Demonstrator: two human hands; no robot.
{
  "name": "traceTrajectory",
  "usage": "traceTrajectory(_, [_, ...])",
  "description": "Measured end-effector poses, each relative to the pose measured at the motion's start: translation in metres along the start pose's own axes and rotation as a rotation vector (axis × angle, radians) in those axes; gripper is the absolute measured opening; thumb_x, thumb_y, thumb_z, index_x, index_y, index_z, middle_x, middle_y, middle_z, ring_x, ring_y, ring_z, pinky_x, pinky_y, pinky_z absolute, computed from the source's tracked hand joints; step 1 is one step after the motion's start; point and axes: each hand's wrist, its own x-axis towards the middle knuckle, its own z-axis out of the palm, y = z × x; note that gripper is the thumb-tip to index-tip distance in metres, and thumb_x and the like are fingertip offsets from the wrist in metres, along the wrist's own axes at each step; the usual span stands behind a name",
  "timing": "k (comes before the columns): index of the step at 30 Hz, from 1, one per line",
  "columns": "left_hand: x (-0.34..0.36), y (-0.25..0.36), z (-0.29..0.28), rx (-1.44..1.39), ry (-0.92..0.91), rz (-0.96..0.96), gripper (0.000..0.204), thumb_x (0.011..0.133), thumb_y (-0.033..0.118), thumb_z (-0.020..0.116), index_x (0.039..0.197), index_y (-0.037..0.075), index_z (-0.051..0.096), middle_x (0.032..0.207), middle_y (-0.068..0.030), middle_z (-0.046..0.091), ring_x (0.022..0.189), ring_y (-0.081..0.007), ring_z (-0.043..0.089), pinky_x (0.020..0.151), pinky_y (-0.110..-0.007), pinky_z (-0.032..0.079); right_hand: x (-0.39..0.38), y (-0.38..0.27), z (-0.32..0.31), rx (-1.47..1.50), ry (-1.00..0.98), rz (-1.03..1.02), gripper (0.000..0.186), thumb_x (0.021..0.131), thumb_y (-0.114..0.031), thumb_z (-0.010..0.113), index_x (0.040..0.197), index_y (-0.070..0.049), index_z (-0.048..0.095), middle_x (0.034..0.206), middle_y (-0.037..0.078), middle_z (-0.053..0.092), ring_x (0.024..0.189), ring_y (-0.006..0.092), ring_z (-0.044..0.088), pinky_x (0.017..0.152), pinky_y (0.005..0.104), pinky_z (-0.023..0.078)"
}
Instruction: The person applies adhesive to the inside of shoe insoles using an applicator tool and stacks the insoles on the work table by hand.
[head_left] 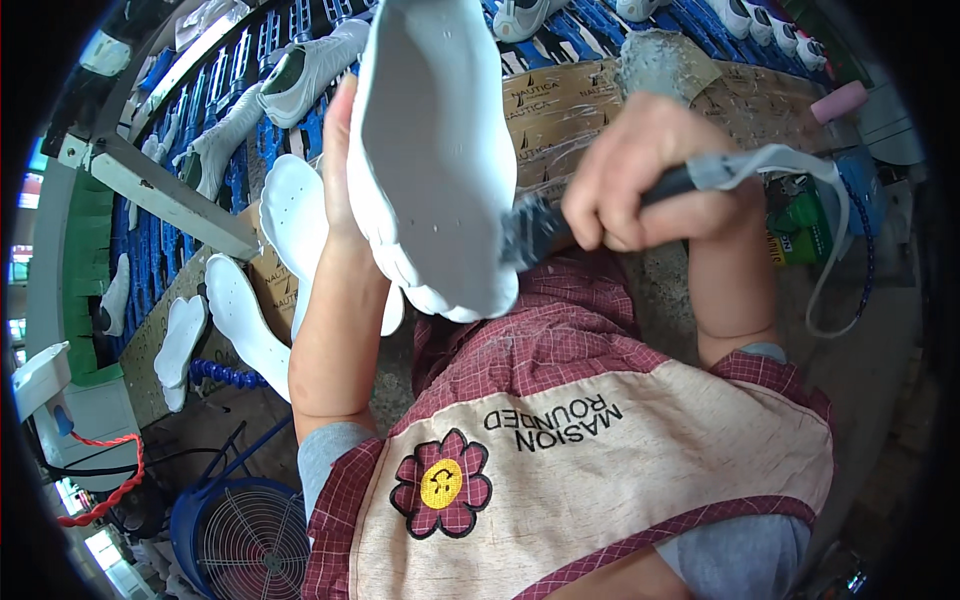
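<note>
White sole [435, 150] is held up above the brown-covered bench [560, 115], hollow side facing up toward the view, just beyond the person's apron [680, 450]; the left hand [342, 165] grips it by its left edge, most of the fingers hidden behind it; the right hand [635, 170] is closed round the handle of a dark brush [528, 232], its bristles at the lower right rim; other soles [238, 305] lie to the left; white shoes [315, 70] rest farther off.
</note>
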Motion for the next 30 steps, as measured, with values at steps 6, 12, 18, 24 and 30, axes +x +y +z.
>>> traceTrajectory(6, [0.006, -0.032, -0.039, 0.235, -0.059, 0.281, 0.078, 0.105, 0.069, 0.048, 0.16, 0.013, 0.051, 0.14, -0.0137, 0.065, 0.12, -0.0326, 0.065, 0.095, -0.051, 0.055, -0.002, 0.009, 0.008, 0.059, 0.134, -0.053, 0.01, 0.067, -0.001, 0.083, 0.067, -0.005, 0.074, 0.085, 0.017, 0.08, 0.049, 0.014, 0.057, 0.048, 0.0231, 0.045])
traceTrajectory(12, [-0.011, -0.004, -0.043, 0.204, -0.233, -0.004, 0.079, 0.103, 0.071, 0.051, 0.152, 0.009, 0.06, 0.142, -0.0161, 0.065, 0.119, -0.0324, 0.067, 0.094, -0.05, 0.057, -0.004, 0.018, 0.005, 0.265, 0.084, -0.078, 0.01, 0.067, 0.0, 0.084, 0.067, -0.004, 0.075, 0.083, 0.018, 0.079, 0.051, 0.0157, 0.061, 0.05, 0.023, 0.048])
traceTrajectory(18, [-0.023, -0.004, -0.052, 0.285, -0.095, -0.003, 0.074, 0.103, 0.068, 0.055, 0.145, 0.008, 0.067, 0.136, -0.0175, 0.068, 0.116, -0.0308, 0.068, 0.094, -0.044, 0.056, -0.012, 0.017, 0.002, 0.278, 0.005, -0.086, 0.01, 0.066, 0.001, 0.085, 0.066, -0.003, 0.076, 0.083, 0.019, 0.079, 0.052, 0.017, 0.062, 0.051, 0.023, 0.05])
traceTrajectory(24, [-0.031, -0.011, -0.074, 0.411, -0.073, 0.055, 0.069, 0.106, 0.063, 0.054, 0.146, 0.009, 0.066, 0.135, -0.0178, 0.07, 0.116, -0.0312, 0.069, 0.097, -0.043, 0.056, -0.022, 0.017, 0.0, 0.201, -0.026, -0.169, 0.009, 0.065, 0.004, 0.083, 0.068, -0.001, 0.076, 0.083, 0.02, 0.079, 0.052, 0.0173, 0.063, 0.051, 0.022, 0.05])
traceTrajectory(30, [-0.035, -0.02, -0.101, 0.522, -0.064, 0.103, 0.064, 0.108, 0.059, 0.053, 0.147, 0.009, 0.066, 0.133, -0.0181, 0.071, 0.117, -0.0315, 0.069, 0.098, -0.043, 0.056, -0.043, 0.028, 0.01, 0.251, 0.134, -0.062, 0.01, 0.067, 0.007, 0.08, 0.072, -0.001, 0.076, 0.086, 0.02, 0.079, 0.055, 0.0185, 0.063, 0.055, 0.026, 0.052])
